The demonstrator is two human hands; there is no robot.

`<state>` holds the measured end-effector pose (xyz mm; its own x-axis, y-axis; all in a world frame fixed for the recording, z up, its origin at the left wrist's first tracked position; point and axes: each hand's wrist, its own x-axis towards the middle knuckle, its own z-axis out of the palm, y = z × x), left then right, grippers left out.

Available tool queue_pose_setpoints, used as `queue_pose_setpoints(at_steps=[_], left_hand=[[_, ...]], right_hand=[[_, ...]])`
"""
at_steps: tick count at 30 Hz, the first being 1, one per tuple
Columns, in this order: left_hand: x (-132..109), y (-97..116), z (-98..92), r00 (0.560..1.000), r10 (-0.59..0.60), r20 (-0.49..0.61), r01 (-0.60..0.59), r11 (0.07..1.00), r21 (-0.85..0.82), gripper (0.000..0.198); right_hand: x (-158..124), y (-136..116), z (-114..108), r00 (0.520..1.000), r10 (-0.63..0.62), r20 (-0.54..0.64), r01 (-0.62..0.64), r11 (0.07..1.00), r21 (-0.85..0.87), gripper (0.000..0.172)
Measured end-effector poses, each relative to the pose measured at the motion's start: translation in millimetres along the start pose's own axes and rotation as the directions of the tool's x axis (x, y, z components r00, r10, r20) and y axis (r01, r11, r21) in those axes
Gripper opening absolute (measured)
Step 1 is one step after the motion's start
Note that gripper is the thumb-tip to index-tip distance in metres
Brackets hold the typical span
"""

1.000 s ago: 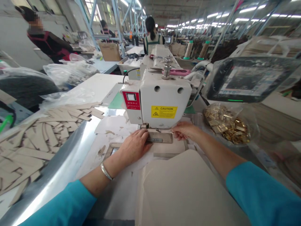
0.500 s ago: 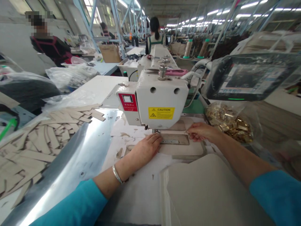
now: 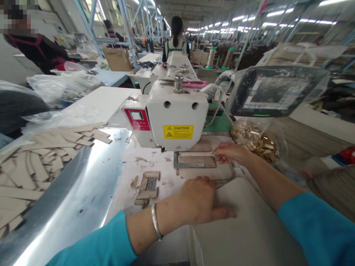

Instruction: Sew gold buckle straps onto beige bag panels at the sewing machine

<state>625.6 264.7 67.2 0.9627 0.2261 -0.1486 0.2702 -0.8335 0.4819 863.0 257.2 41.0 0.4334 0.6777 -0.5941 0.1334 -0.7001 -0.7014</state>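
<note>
My right hand (image 3: 230, 152) is closed in a pinch at the right end of a narrow beige strip (image 3: 195, 154), which lies along a metal clamp frame (image 3: 175, 161) below the sewing machine's head (image 3: 177, 114). Under the frame is a beige panel (image 3: 205, 174) with rounded corners. My left hand (image 3: 198, 199) reaches over the upper left part of a stack of beige sheets (image 3: 249, 229). Its thumb stands apart from the fingers and nothing shows in it; whether it touches the top sheet I cannot tell.
Many loose beige strips (image 3: 33, 162) are piled at the left beside a shiny metal plate (image 3: 74, 195). A bag of gold-coloured metal pieces (image 3: 257, 140) stands right, below a plastic-wrapped control screen (image 3: 274, 92). Pink-handled scissors (image 3: 194, 84) lie on the machine. Co-workers sit farther back.
My left hand has come away from the clamp frame, back and right to the stack of sheets. The right hand keeps its pinch at the strip's end. The whole view has shifted slightly.
</note>
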Motion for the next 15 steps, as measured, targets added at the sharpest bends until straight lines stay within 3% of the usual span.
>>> queue_pose_setpoints(at_steps=[3, 7, 10, 13, 15], left_hand=[[13.3, 9.4, 3.5, 0.993, -0.039, 0.114, 0.038, 0.999, 0.012, 0.08], [20.6, 7.5, 2.8, 0.971, -0.031, 0.236, 0.045, 0.998, -0.051, 0.078], [17.4, 2.2, 2.2, 0.966, 0.055, 0.251, -0.012, 0.986, -0.168, 0.07], [9.6, -1.2, 1.9, 0.958, 0.111, 0.263, -0.044, 0.967, -0.249, 0.062], [3.7, -1.7, 2.3, 0.952, 0.136, 0.275, -0.039, 0.943, -0.331, 0.059]], right_hand=[[-8.2, 0.7, 0.9, 0.999, -0.009, 0.044, 0.01, 1.0, -0.022, 0.008], [-16.0, 6.2, 2.4, 0.998, -0.062, 0.01, 0.062, 0.997, -0.043, 0.01], [-13.8, 12.2, -1.9, 0.975, -0.219, -0.042, 0.213, 0.97, -0.121, 0.01], [-6.7, 18.3, -12.8, 0.91, -0.411, -0.056, 0.378, 0.878, -0.294, 0.012], [-3.7, 22.1, -22.9, 0.878, -0.474, -0.065, 0.422, 0.832, -0.361, 0.016]])
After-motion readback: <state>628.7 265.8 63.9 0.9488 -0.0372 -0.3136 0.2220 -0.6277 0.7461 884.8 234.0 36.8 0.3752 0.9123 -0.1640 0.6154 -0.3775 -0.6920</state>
